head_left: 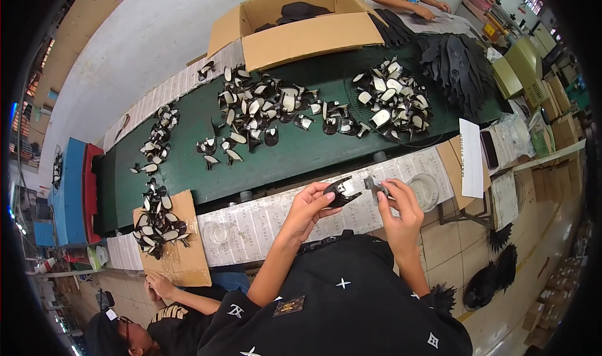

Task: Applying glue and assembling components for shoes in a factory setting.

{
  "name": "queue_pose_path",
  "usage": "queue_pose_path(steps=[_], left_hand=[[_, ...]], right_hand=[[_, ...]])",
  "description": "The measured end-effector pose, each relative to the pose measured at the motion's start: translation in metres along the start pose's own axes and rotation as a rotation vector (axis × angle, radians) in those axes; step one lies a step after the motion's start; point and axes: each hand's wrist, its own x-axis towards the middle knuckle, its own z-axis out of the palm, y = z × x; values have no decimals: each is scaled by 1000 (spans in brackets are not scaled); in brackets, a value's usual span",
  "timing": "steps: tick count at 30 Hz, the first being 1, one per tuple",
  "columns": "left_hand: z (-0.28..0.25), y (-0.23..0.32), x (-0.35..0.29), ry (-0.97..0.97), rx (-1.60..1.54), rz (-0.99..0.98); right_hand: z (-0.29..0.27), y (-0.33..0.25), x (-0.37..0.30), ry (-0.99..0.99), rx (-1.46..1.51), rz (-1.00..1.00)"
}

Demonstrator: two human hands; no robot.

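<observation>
My left hand [311,207] pinches a glossy black shoe heel [343,193] by its near side, its pale inner face turned to the right. Just right of it, my right hand [401,213] grips a small dark grey piece [374,189] between thumb and fingers; its exact kind I cannot make out. A narrow gap separates the two pieces. Both hands are over the paper-covered near edge [276,213] of the green belt [194,183]. Beyond them lies a big pile of black heels with pale faces [257,105].
More heels fill a round wire basket [395,99] and a flat cardboard sheet [188,249]. Clear round dishes [425,192] stand on the near ledge. Behind are a carton [313,41] and black sheet pieces [454,68]. Co-workers' hands show at lower left [162,286] and top right [426,10].
</observation>
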Motion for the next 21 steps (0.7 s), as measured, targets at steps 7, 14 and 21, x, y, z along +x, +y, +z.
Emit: queue_pose_path(steps=[7, 14, 21], left_hand=[[2, 4, -2, -16, -29, -12], [5, 4, -1, -20, -1, -3], [9, 6, -3, -50, 82, 10]], right_hand=[[-9, -6, 2, 37, 150, 108], [0, -9, -1, -47, 202, 105], [9, -13, 1, -119, 184, 50]])
